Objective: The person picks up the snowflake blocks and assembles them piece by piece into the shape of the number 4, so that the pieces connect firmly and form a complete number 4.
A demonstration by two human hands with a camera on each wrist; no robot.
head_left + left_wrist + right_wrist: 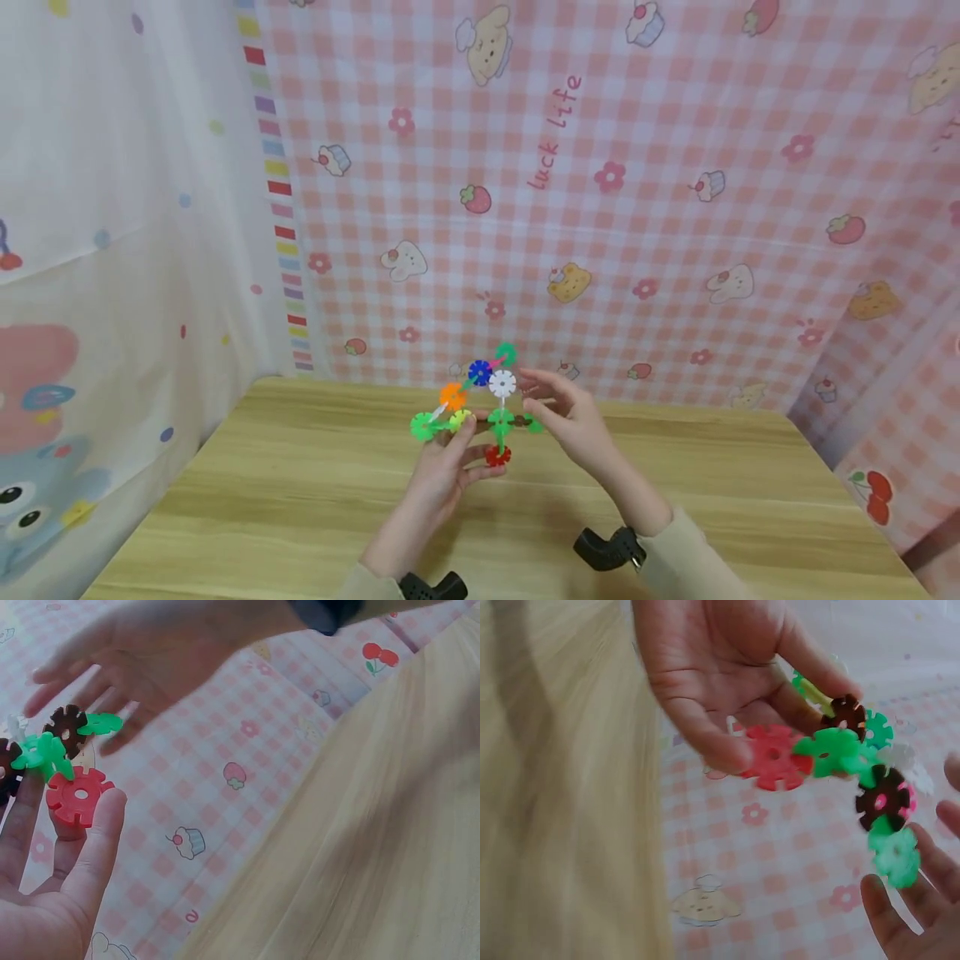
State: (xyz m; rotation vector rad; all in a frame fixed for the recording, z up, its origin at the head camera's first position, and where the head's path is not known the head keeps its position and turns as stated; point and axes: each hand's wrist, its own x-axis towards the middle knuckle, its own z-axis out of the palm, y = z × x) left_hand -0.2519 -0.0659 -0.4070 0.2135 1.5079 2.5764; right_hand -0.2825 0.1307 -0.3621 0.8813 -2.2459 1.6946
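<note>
Snowflake discs slotted together form an angular frame held up over the table. In the head view an orange disc, a blue disc and a white disc run along its upper part. My left hand grips it from below, thumb against the yellow disc and other fingers by the red disc. At the right side my right hand is raised with loosely bent fingers and nothing in them. Its fingertips are close to an end green disc, which joins a brown disc.
Below the hands is a wood-grain table. A pink checked cloth with cartoon prints hangs behind it, and a white patterned curtain hangs at the left. Each wrist wears a black camera mount.
</note>
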